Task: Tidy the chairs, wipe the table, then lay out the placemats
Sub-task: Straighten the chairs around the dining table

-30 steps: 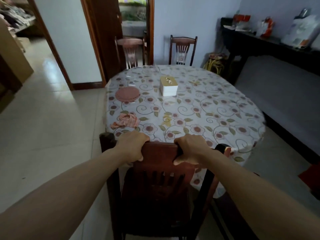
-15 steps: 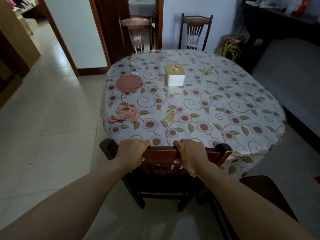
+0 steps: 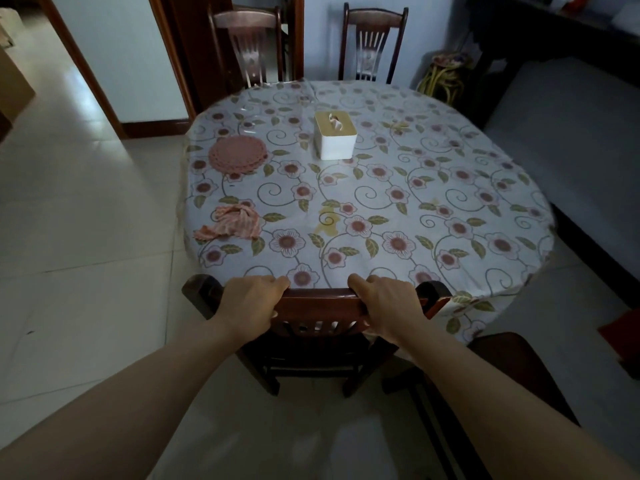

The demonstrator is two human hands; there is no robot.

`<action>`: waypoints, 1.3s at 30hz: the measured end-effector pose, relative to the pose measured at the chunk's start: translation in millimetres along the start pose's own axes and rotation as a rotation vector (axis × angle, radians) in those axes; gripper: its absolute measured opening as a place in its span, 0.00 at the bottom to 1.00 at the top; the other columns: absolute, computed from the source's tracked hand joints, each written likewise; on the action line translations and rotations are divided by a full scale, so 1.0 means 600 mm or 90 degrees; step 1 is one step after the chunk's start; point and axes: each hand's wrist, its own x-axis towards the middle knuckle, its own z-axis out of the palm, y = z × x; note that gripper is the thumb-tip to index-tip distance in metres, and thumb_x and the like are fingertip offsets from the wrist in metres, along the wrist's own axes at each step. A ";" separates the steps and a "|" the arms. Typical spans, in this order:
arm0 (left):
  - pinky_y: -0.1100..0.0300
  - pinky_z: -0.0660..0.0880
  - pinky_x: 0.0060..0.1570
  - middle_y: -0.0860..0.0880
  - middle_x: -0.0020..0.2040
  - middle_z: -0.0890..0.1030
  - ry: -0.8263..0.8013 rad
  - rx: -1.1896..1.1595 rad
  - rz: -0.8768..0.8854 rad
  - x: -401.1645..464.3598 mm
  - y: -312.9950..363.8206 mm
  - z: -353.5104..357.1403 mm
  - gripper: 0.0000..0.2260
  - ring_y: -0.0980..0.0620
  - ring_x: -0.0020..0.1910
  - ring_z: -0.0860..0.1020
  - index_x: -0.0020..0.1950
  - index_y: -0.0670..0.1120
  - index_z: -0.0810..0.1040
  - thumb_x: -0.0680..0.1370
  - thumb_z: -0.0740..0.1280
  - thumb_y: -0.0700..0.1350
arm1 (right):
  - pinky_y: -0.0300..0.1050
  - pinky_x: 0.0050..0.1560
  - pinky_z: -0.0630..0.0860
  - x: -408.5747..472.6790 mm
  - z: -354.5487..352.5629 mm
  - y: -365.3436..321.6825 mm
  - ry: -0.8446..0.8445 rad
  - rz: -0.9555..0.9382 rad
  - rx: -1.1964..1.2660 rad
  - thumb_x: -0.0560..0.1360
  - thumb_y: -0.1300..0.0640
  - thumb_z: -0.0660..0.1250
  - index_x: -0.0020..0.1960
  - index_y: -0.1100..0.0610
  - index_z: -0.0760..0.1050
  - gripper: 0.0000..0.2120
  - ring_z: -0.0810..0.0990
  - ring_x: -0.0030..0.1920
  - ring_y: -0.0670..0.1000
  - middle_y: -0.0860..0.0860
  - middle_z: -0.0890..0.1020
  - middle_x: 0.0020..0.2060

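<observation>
Fig.: L hand (image 3: 251,303) & R hand (image 3: 388,308), fingers clamped on chair (image 3: 320,303) top rail; push evenly, straight fwd under surface (image 3: 346,188) beyond fingers.

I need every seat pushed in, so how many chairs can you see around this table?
4. One chair at the near edge, gripped by the left hand and right hand; two at the far edge; one at near right, partly cropped. Others may be hidden.

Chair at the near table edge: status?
Left hand and right hand both grip the chair top rail. Chair against the table edge. Another chair close on the right.
</observation>
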 end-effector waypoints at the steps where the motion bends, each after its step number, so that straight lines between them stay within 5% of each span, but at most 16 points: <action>1: 0.55 0.73 0.41 0.49 0.52 0.78 0.006 0.006 0.007 0.002 -0.004 0.001 0.15 0.47 0.50 0.78 0.59 0.48 0.69 0.74 0.66 0.46 | 0.46 0.38 0.68 -0.001 -0.001 0.001 0.000 0.014 -0.006 0.73 0.50 0.67 0.58 0.51 0.63 0.18 0.75 0.39 0.54 0.51 0.77 0.43; 7: 0.57 0.69 0.36 0.47 0.48 0.79 0.071 0.001 0.033 -0.005 -0.036 0.011 0.17 0.46 0.45 0.78 0.58 0.46 0.71 0.71 0.69 0.46 | 0.44 0.36 0.62 0.006 0.021 -0.026 0.048 0.020 0.007 0.73 0.51 0.68 0.55 0.51 0.67 0.15 0.68 0.34 0.50 0.48 0.78 0.42; 12: 0.60 0.70 0.20 0.48 0.29 0.78 0.117 -0.001 0.045 -0.019 -0.006 0.011 0.20 0.48 0.25 0.77 0.40 0.44 0.79 0.52 0.81 0.41 | 0.43 0.34 0.60 -0.008 0.029 -0.008 0.053 0.000 0.006 0.71 0.51 0.70 0.52 0.52 0.69 0.14 0.66 0.32 0.49 0.49 0.78 0.38; 16: 0.64 0.68 0.19 0.51 0.27 0.77 0.128 0.003 0.068 -0.015 0.040 0.028 0.22 0.51 0.22 0.75 0.39 0.46 0.79 0.50 0.81 0.43 | 0.43 0.36 0.66 -0.027 0.042 0.031 0.019 0.011 -0.038 0.74 0.52 0.66 0.56 0.51 0.67 0.13 0.74 0.37 0.51 0.49 0.78 0.42; 23: 0.63 0.66 0.20 0.49 0.28 0.77 0.104 0.048 0.048 -0.004 0.039 0.029 0.22 0.50 0.24 0.76 0.41 0.45 0.79 0.51 0.81 0.43 | 0.42 0.31 0.65 -0.030 0.047 0.028 0.100 -0.009 -0.028 0.64 0.58 0.76 0.46 0.54 0.74 0.15 0.76 0.30 0.53 0.50 0.78 0.32; 26: 0.60 0.68 0.29 0.49 0.40 0.80 0.068 0.041 0.006 -0.008 0.049 0.032 0.17 0.48 0.37 0.80 0.52 0.46 0.75 0.66 0.74 0.44 | 0.41 0.29 0.62 -0.035 0.041 0.024 0.130 -0.006 -0.047 0.56 0.61 0.80 0.40 0.55 0.74 0.18 0.74 0.25 0.53 0.50 0.76 0.27; 32: 0.57 0.70 0.38 0.49 0.51 0.78 0.009 0.011 -0.024 -0.025 0.048 0.032 0.16 0.48 0.48 0.78 0.60 0.48 0.69 0.73 0.66 0.45 | 0.44 0.36 0.66 -0.041 0.056 0.020 0.077 -0.012 -0.027 0.72 0.57 0.69 0.50 0.53 0.71 0.09 0.75 0.34 0.53 0.50 0.78 0.36; 39: 0.58 0.70 0.37 0.49 0.50 0.78 -0.005 0.030 0.001 -0.015 0.032 0.025 0.17 0.48 0.47 0.79 0.61 0.49 0.69 0.74 0.66 0.46 | 0.43 0.35 0.64 -0.031 0.052 0.013 0.064 0.002 -0.018 0.70 0.57 0.72 0.50 0.54 0.72 0.12 0.75 0.33 0.53 0.50 0.78 0.36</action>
